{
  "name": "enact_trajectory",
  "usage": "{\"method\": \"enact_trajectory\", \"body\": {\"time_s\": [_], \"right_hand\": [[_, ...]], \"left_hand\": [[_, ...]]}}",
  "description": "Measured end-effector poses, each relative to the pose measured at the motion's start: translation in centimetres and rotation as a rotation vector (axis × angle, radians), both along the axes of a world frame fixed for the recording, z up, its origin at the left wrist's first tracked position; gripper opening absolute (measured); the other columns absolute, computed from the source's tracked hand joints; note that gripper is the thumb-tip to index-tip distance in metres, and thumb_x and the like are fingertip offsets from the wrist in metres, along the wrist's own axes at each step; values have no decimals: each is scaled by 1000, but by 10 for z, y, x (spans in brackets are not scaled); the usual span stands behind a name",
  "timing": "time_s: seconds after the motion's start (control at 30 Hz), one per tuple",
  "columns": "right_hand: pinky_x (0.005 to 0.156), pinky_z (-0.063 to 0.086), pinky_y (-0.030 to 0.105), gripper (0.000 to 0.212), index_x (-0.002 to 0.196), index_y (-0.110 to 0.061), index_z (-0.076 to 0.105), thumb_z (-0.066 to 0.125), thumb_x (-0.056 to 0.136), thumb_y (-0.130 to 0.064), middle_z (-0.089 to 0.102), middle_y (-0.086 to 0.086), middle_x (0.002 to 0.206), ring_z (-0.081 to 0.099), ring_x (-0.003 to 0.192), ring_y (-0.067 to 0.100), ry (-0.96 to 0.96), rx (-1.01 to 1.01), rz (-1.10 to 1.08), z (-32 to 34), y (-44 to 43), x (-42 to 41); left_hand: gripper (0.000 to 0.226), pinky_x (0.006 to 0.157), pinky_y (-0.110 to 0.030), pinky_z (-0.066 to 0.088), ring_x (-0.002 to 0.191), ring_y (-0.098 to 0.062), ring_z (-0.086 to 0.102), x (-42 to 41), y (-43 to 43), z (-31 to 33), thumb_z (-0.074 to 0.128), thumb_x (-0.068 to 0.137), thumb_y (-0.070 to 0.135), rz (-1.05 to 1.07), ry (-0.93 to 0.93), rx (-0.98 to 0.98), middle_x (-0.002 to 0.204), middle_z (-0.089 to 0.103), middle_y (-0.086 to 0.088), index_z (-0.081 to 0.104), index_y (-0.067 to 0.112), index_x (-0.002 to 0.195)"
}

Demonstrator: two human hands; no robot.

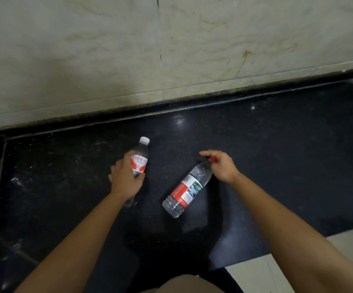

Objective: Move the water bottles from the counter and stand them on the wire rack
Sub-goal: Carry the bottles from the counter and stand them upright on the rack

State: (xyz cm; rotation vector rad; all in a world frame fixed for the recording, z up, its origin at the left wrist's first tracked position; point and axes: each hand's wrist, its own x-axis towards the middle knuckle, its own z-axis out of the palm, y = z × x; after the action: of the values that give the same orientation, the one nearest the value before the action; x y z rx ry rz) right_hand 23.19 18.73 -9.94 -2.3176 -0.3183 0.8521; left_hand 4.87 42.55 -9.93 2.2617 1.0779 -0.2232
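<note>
My left hand wraps round the label of the white-capped water bottle, fingers curled tight on it, above the dark counter. My right hand pinches the neck of the red-capped water bottle at its cap. That bottle slants with its base toward me, and I cannot tell whether it rests on the counter. I judge both to be smooth, thin plastic that yields under a squeeze, weighty if full. A mid-body grip seems steadier, since a neck hold lets the base swing. No wire rack is in view.
</note>
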Motion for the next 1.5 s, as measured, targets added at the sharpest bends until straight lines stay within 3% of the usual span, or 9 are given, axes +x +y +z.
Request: {"method": "enact_trajectory", "body": {"time_s": [0.1,0.2,0.27,0.63,0.83,1.03,1.17,1.37,1.5], "right_hand": [[117,26,27,57,154,-18,39,51,98,-14,39,13,157,35,147,28,55,75,-314,5,6,-15],[124,18,44,98,160,-12,11,69,90,-47,18,18,163,16,151,35,98,23,-582,1,12,-44],[120,23,47,112,160,-12,4,76,83,-49,21,20,160,20,148,38,118,-28,-679,-4,11,-63],[103,51,43,108,155,-39,24,83,64,-38,56,5,139,60,121,31,256,67,-749,-11,-16,-68],[81,53,34,59,127,-27,52,80,75,-23,66,3,109,66,94,21,239,251,-842,21,-25,-77],[72,46,28,16,84,-22,60,70,76,-12,63,-4,77,58,77,12,-174,405,-695,76,-42,-106],[71,44,19,14,79,-16,59,63,68,-10,64,1,81,57,75,8,-378,458,-627,93,-65,-126],[75,42,10,22,93,-26,60,63,71,-23,65,-14,93,57,83,-8,-247,432,-649,84,-105,-142],[84,50,15,24,105,-28,67,80,86,-23,68,-14,105,62,97,-6,-222,537,-692,76,-112,-150]], "left_hand": [[89,109,-58,32,132,-43,41,3,-2,0,79,81,23,70,0,-4,142,45,-17,26,28,152],[100,112,-56,31,136,-41,39,6,7,-6,83,77,29,127,69,-46,146,43,-18,22,20,157],[93,110,-56,37,131,-41,45,6,13,-10,86,73,32,143,78,-72,140,49,-18,36,18,150],[81,96,-49,47,117,-37,55,8,3,-8,84,73,28,237,14,-79,130,53,-18,44,16,142],[78,90,-46,54,107,-29,61,-5,-32,12,89,63,18,227,-164,-192,121,57,-9,47,18,129],[70,79,-32,45,92,-22,64,3,-79,50,85,67,3,161,-446,-333,106,59,0,37,22,115],[75,82,-28,44,95,-19,63,0,-108,60,93,65,14,76,-548,-334,109,60,3,37,24,114],[92,102,-28,44,124,-10,51,-21,-134,53,92,67,38,-101,-562,-361,136,50,8,42,30,143],[53,99,-22,43,116,-5,53,-23,-143,63,77,83,43,-248,-561,-355,127,51,8,57,28,130]]}}
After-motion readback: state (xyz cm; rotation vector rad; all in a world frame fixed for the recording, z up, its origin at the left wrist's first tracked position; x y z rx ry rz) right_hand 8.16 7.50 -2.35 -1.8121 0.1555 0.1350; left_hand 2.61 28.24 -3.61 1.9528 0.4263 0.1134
